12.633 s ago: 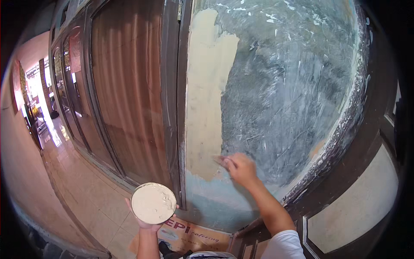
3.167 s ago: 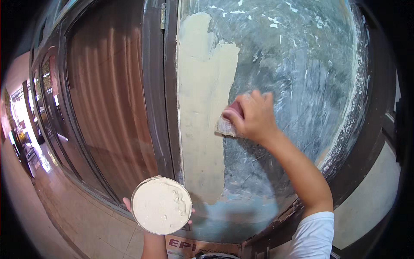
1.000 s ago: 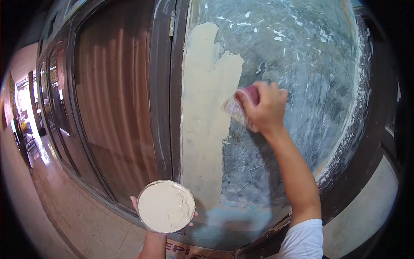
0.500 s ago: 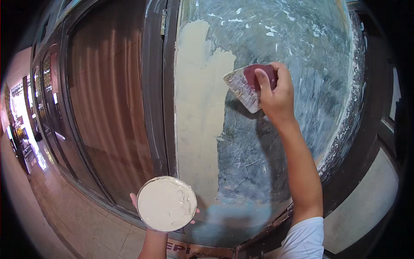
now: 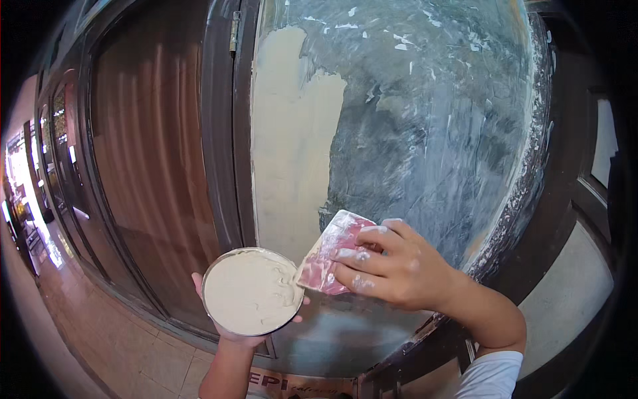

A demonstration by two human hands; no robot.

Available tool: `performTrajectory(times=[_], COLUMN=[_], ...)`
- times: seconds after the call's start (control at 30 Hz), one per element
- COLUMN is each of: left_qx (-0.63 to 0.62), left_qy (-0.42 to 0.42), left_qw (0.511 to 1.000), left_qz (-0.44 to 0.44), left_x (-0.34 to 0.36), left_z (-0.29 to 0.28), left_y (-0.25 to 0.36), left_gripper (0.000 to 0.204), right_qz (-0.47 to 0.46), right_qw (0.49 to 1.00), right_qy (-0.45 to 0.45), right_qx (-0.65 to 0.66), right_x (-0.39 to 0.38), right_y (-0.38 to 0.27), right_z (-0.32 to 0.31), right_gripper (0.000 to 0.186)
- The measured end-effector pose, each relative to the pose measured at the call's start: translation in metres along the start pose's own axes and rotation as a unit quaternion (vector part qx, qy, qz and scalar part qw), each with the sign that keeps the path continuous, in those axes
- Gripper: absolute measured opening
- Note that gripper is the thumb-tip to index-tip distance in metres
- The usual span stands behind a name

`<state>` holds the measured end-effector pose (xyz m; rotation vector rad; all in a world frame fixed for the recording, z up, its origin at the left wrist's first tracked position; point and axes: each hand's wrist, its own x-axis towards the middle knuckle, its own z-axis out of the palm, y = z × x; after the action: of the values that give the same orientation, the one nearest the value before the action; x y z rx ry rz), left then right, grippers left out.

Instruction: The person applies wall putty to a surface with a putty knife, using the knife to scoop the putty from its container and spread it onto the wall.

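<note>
My left hand [image 5: 240, 340] holds up a shallow round tub [image 5: 205, 300] from below, fingertips showing at both its sides. Smooth cream-coloured putty [image 5: 247, 292] fills it, ridged near the right rim. My right hand [image 5: 399, 269], its fingers smeared white, grips a reddish putty spreader [image 5: 327, 258]. The spreader is tilted, with its lower left corner at the tub's right rim; whether it touches the putty I cannot tell. Before me stands a rough blue-grey wall [image 5: 412, 153]. A cream coat of putty [image 5: 292, 146] with a ragged right edge covers its left strip.
A dark door frame [image 5: 222, 133] with a hinge borders the wall on the left, beside a glazed panel with a brown curtain [image 5: 149, 153]. Dark panelling [image 5: 551, 213] stands at the right. Tiled floor [image 5: 146, 352] lies lower left, and a printed sign [image 5: 306, 386] at the bottom.
My right hand has come down and left from the wall with the spreader, turning it, to the tub's right rim. The tub in my left hand sits slightly higher and further left.
</note>
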<state>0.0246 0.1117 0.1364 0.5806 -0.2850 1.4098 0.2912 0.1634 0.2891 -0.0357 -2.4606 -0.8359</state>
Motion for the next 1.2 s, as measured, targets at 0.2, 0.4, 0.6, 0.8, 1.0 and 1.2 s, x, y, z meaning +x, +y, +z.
performTrajectory(times=[0.2, 0.4, 0.6, 0.8, 1.0, 1.2], left_qx=[-0.101, -0.039, 0.035, 0.017, -0.033, 0.02], left_qy=[-0.018, -0.05, -0.043, -0.06, -0.041, -0.076], left_qw=[0.995, 0.998, 0.998, 0.998, 0.998, 0.994], left_qz=[0.008, 0.008, 0.006, -0.009, -0.031, -0.073], left_x=[0.0, -0.003, -0.006, -0.005, -0.002, 0.0], left_z=[-0.004, -0.015, -0.023, -0.027, -0.024, -0.029], left_y=[-0.002, -0.008, -0.007, -0.007, -0.01, -0.006], left_gripper=[0.122, 0.122, 0.124, 0.126, 0.13, 0.132], right_qz=[0.0, 0.016, 0.03, 0.021, 0.027, 0.036], right_qw=[0.999, 0.998, 0.998, 0.998, 0.999, 0.999], right_qy=[-0.028, -0.038, -0.036, -0.037, -0.035, -0.031], right_qx=[-0.018, -0.046, -0.052, -0.049, -0.023, -0.019], right_x=[-0.01, -0.009, -0.01, -0.011, -0.016, -0.015], right_y=[-0.012, -0.023, -0.029, -0.023, -0.016, -0.013], right_z=[-0.007, -0.005, -0.004, 0.0, 0.006, 0.01], right_gripper=[0.031, 0.025, 0.025, 0.025, 0.027, 0.027])
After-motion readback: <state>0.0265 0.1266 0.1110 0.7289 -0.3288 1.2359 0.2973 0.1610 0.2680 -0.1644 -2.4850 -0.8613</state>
